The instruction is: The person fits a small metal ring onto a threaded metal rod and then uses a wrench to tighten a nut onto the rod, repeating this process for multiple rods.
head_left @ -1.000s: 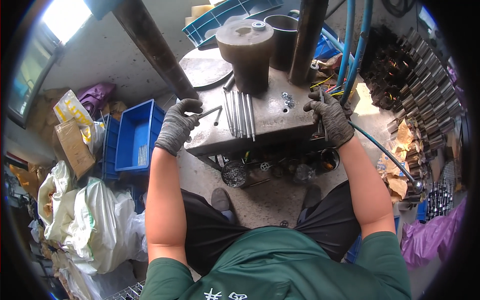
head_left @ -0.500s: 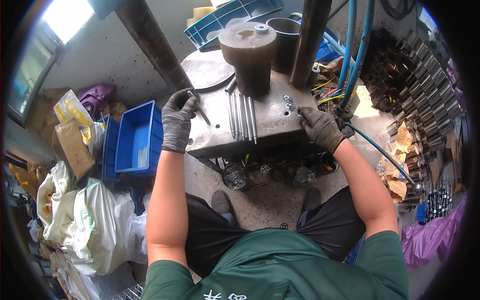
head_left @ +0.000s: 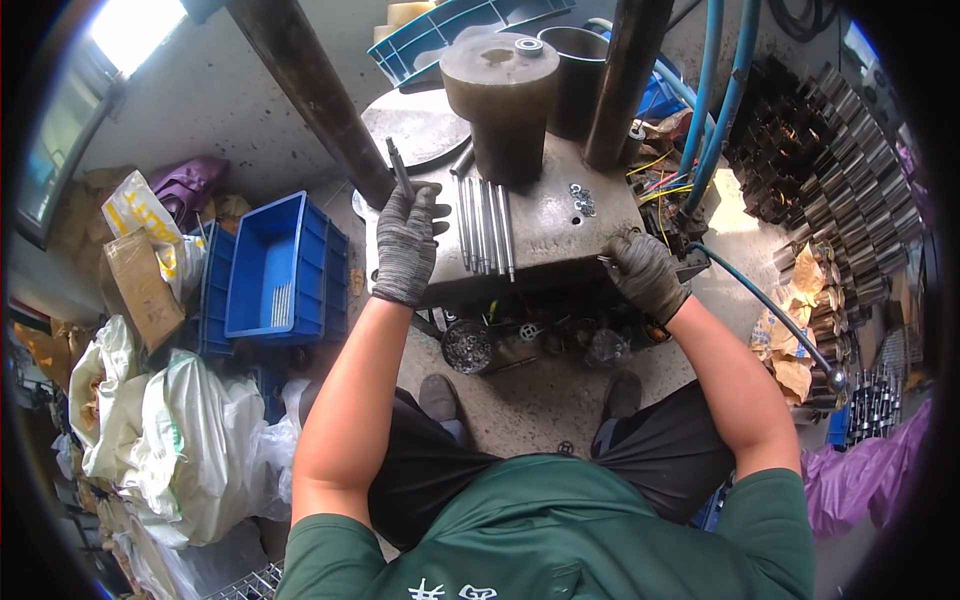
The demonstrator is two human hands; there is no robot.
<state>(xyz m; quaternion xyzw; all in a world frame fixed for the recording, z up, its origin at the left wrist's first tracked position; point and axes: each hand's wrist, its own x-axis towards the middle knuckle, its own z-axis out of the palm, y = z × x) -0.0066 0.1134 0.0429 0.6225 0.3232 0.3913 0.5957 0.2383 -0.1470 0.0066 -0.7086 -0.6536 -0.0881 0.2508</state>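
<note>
My left hand (head_left: pixel 408 240), in a grey knit glove, grips a dark metal rod (head_left: pixel 397 163) whose end sticks up past the fingers. The gloved right hand (head_left: pixel 645 272) is closed in a pinch at the front right edge of the metal table (head_left: pixel 560 240). A small shiny piece shows at its fingertips, too small to name. Between the hands, several silver metal rods (head_left: pixel 485 228) lie side by side on the tabletop. A little cluster of small metal rings or nuts (head_left: pixel 582 200) sits to their right.
Behind the rods stands a thick cylinder (head_left: pixel 500 85) with a small ring bearing (head_left: pixel 528 46) on top. Dark posts (head_left: pixel 310 95) rise at both sides. A blue bin (head_left: pixel 265 270) stands at left; blue hoses (head_left: pixel 715 120) hang at right. Below is a container of metal bits (head_left: pixel 467 346).
My left hand has turned so the rod now points up, and it has moved right toward the row of rods. My right hand has drawn slightly nearer, away from the small rings.
</note>
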